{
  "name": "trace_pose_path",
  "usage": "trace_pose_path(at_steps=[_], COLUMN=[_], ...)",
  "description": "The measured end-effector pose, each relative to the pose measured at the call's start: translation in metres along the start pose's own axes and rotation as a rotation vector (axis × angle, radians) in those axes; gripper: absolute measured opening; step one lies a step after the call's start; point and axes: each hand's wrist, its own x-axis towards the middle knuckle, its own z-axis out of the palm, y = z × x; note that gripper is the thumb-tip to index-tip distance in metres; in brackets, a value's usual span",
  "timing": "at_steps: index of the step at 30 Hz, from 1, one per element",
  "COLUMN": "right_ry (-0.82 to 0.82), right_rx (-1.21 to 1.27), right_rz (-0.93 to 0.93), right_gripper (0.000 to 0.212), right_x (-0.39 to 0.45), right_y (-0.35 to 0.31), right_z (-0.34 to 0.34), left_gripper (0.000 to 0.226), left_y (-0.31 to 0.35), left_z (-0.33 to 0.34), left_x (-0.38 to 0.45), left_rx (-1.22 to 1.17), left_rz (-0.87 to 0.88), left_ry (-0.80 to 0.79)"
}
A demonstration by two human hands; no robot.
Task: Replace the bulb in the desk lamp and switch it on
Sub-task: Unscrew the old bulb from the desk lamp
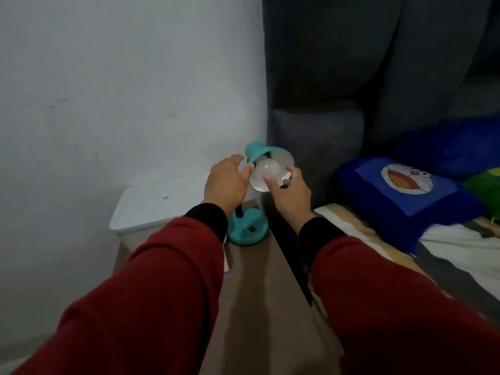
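Note:
A small teal desk lamp stands on a narrow wooden surface (259,280), its round base (247,230) near the wall and its shade (261,152) tilted toward me. A large white bulb (261,175) sits at the mouth of the shade, unlit. My right hand (290,193) has its fingers wrapped on the bulb from the right. My left hand (226,182) reaches to the shade's left side, fingertips touching its rim and the bulb's edge. A black switch shows on the base.
A white box-like appliance (159,204) stands left of the lamp against the white wall. To the right is a bed with a grey padded headboard (324,131), a blue cartoon pillow (405,196) and a light sheet.

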Motion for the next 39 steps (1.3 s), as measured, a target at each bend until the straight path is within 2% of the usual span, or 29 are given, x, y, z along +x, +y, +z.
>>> trace_pose_path(at_steps=[6, 10, 13, 19, 21, 24, 27, 29, 31, 32, 34, 37, 39], right_ry=[-0.023, 0.0, 0.031, 0.106, 0.15, 0.166, 0.123, 0.133, 0.19, 0.219, 0.263, 0.233, 0.241], right_rx=[0.517, 0.7, 0.587, 0.066, 0.075, 0.24, 0.393, 0.262, 0.129, 0.15, 0.289, 0.346, 0.279], right_rz=[0.278, 0.316, 0.243, -0.061, -0.084, 0.068, 0.241, 0.18, 0.052, 0.028, 0.089, 0.244, 0.171], right_gripper=[0.069, 0.06, 0.061, 0.063, 0.069, 0.079, 0.068, 0.062, 0.068, 0.073, 0.077, 0.064, 0.059], right_x=[0.031, 0.042, 0.04, 0.034, 0.032, 0.033, 0.038, 0.039, 0.037, 0.035, 0.035, 0.04, 0.041], right_y=[0.011, 0.012, 0.012, 0.009, 0.008, 0.011, 0.01, 0.007, 0.007, 0.007, 0.008, 0.008, 0.008], right_z=[0.039, 0.045, 0.044, 0.036, 0.037, 0.045, 0.048, 0.045, 0.042, 0.042, 0.046, 0.052, 0.05], left_gripper=[0.041, 0.033, 0.031, 0.031, 0.031, 0.031, 0.031, 0.031, 0.031, 0.031, 0.031, 0.031, 0.031], left_y=[-0.008, -0.015, -0.015, -0.013, -0.013, -0.011, -0.01, -0.01, -0.01, -0.01, -0.01, -0.01, -0.01], left_z=[0.023, 0.029, 0.028, 0.027, 0.027, 0.027, 0.027, 0.026, 0.026, 0.027, 0.027, 0.028, 0.027], left_x=[0.03, 0.037, 0.038, 0.039, 0.039, 0.039, 0.04, 0.04, 0.04, 0.04, 0.04, 0.041, 0.042], left_rx=[-0.178, -0.233, -0.262, -0.263, -0.265, -0.265, -0.275, -0.277, -0.281, -0.28, -0.285, -0.294, -0.282], left_rz=[-0.011, -0.019, -0.021, -0.024, -0.033, -0.048, -0.066, -0.077, -0.081, -0.078, -0.07, -0.077, -0.088], left_ry=[0.014, 0.037, 0.041, 0.029, 0.019, 0.001, 0.007, 0.018, 0.018, 0.013, 0.0, 0.013, 0.02])
